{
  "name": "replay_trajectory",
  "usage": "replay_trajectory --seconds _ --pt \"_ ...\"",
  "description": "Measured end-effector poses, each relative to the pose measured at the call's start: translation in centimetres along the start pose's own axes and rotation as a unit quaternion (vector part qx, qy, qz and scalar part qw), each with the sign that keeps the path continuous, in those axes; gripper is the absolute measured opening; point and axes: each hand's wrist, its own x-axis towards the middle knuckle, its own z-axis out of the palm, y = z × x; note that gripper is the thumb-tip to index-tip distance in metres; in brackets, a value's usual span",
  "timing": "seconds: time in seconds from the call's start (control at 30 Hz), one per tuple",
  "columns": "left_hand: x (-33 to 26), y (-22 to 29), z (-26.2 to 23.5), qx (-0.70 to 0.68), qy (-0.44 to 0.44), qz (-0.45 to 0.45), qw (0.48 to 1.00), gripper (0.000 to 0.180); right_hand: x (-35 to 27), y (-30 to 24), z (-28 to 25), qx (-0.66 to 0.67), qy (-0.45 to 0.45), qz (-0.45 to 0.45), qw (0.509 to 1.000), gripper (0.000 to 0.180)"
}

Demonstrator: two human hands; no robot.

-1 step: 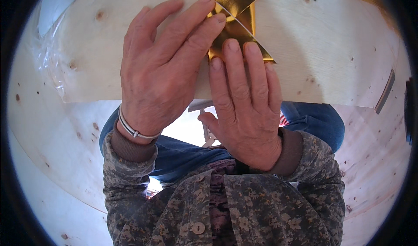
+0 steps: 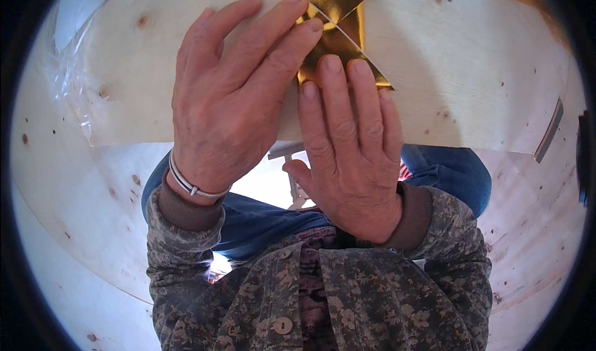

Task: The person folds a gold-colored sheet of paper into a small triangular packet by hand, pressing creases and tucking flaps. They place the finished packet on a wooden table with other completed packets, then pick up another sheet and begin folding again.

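A sheet of shiny gold paper [image 2: 338, 3], folded into pointed flaps, lies on a pale wooden tabletop [image 2: 472, 72] at the top of the head view. My left hand [image 2: 230, 103] lies flat, with its fingertips pressing on the paper's left side; a thin silver bangle circles that wrist. My right hand [image 2: 351, 152] is also flat, just below the paper, and its fingertips rest on the lower gold flap. Neither hand curls around anything. The hands hide part of the paper.
Crinkled clear plastic film [image 2: 74, 84] lies at the tabletop's left end. A thin grey strip [image 2: 549, 130] sits near its right edge. Below the table edge are my blue-jeaned knees [image 2: 261, 220], a patterned jacket and a plywood floor [image 2: 81, 214].
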Motion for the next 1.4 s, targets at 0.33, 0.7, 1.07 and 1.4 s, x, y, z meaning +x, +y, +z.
replay_trajectory --seconds 0.33,0.7,1.07,1.4 --pt "0.0 -0.4 0.1 0.002 0.015 0.019 1.000 0.038 -0.5 0.2 1.0 -0.001 0.018 -0.004 1.000 0.060" --pt "-0.2 -0.7 0.8 0.002 0.064 0.019 0.998 0.039 -0.6 0.4 0.7 -0.033 -0.040 -0.018 0.998 0.075" --pt "0.1 -0.5 0.4 0.022 0.040 0.018 0.999 0.040 -0.7 0.5 1.4 -0.007 -0.010 -0.018 1.000 0.080" --pt "0.1 -0.7 0.1 0.015 0.033 0.028 0.999 0.035 -0.8 0.6 1.5 -0.013 -0.016 -0.020 1.000 0.085"
